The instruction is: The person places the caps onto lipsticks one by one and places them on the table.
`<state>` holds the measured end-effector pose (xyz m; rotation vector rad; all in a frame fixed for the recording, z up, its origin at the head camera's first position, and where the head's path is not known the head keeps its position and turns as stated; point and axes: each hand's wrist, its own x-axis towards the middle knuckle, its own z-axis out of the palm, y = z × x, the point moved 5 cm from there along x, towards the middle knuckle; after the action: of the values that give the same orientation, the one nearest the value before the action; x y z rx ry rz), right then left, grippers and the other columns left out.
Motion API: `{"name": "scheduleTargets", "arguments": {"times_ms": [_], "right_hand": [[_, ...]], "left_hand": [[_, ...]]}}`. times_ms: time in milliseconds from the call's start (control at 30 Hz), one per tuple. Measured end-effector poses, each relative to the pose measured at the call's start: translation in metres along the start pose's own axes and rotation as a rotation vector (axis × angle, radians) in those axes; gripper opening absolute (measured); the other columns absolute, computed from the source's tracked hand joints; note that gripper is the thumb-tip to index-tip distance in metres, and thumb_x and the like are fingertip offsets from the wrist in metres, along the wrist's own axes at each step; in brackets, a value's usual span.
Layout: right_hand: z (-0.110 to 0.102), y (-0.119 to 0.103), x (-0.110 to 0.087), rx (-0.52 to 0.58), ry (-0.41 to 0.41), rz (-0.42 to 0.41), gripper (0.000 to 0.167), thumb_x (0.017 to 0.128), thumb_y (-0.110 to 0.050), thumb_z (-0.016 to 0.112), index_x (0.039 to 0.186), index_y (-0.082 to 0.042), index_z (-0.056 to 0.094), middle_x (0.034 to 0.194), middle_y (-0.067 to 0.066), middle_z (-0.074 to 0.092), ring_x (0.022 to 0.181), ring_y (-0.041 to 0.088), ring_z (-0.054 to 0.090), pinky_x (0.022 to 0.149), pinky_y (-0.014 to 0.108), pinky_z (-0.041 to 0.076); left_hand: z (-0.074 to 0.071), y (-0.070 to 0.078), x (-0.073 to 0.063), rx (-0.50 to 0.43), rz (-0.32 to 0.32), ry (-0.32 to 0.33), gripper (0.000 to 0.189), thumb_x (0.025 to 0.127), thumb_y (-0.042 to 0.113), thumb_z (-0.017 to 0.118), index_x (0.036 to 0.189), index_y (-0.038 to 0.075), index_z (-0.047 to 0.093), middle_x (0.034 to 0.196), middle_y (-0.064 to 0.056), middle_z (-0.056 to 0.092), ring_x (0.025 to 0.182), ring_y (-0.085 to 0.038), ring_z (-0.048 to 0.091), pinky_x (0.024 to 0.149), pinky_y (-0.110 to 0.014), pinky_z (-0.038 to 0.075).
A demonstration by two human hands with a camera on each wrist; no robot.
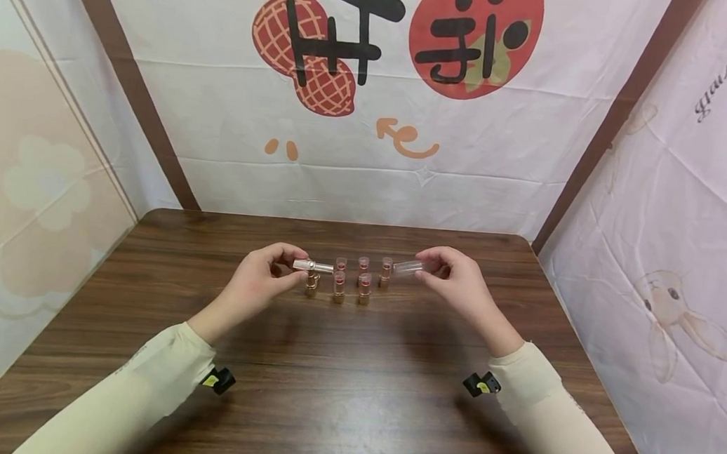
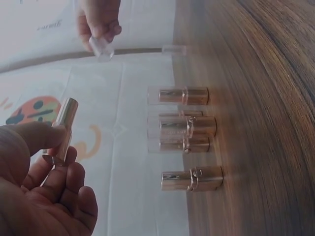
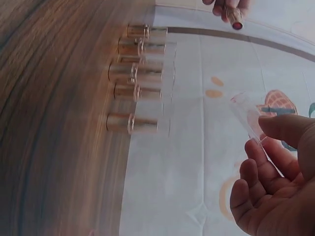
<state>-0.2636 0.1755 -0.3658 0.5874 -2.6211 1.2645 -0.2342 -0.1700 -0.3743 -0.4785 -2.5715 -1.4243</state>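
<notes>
My left hand (image 1: 257,276) pinches a gold lipstick tube (image 2: 64,129) between thumb and fingers, above the left end of a group of lipsticks. Its red end shows in the right wrist view. On the other side, my right hand (image 1: 457,284) holds a clear cap (image 3: 248,118), tilted, by thumb and fingertips. Between the hands several gold lipsticks (image 1: 339,290) stand upright on the table, most under clear caps. The leftmost standing lipstick (image 2: 193,179) has no clear cap over it.
The brown wood-grain table (image 1: 339,394) ends in a back edge beyond the lipsticks. A printed cloth (image 1: 354,184) hangs behind it, with more cloth at both sides. A small clear piece (image 2: 173,49) stands past the lipsticks in the left wrist view.
</notes>
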Motion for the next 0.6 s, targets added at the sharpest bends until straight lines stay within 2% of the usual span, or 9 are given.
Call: {"name": "scheduleTargets", "arguments": {"times_ms": [167,400,600], "right_hand": [[0.015,-0.005,0.001,0.034,-0.020,0.001,0.024,0.090,-0.018,0.081,0.113,-0.016,0.073,0.097,0.000,0.071,0.084,0.016,0.064,0.072,0.032,0.052],[0.038,-0.009,0.000,0.174,-0.046,-0.050,0.026,0.089,-0.019,0.082,0.113,-0.013,0.074,0.101,0.004,0.067,0.087,0.018,0.060,0.074,0.031,0.051],[0.045,-0.015,-0.002,0.212,-0.029,-0.053,0.024,0.088,-0.018,0.083,0.111,-0.017,0.075,0.102,0.002,0.068,0.086,0.019,0.060,0.074,0.032,0.052]], "left_hand": [[0.004,0.002,0.002,-0.013,-0.001,0.002,0.026,0.090,0.012,0.079,0.115,0.012,0.069,0.101,-0.006,0.071,0.086,-0.028,0.069,0.069,-0.027,0.053],[0.009,0.005,0.003,-0.042,0.006,-0.007,0.024,0.090,0.014,0.080,0.111,0.013,0.068,0.098,-0.006,0.070,0.082,-0.029,0.068,0.065,-0.027,0.053],[0.015,0.007,0.004,-0.080,-0.003,-0.033,0.025,0.089,0.016,0.082,0.110,0.011,0.068,0.100,-0.008,0.071,0.082,-0.033,0.068,0.065,-0.027,0.055]]}}
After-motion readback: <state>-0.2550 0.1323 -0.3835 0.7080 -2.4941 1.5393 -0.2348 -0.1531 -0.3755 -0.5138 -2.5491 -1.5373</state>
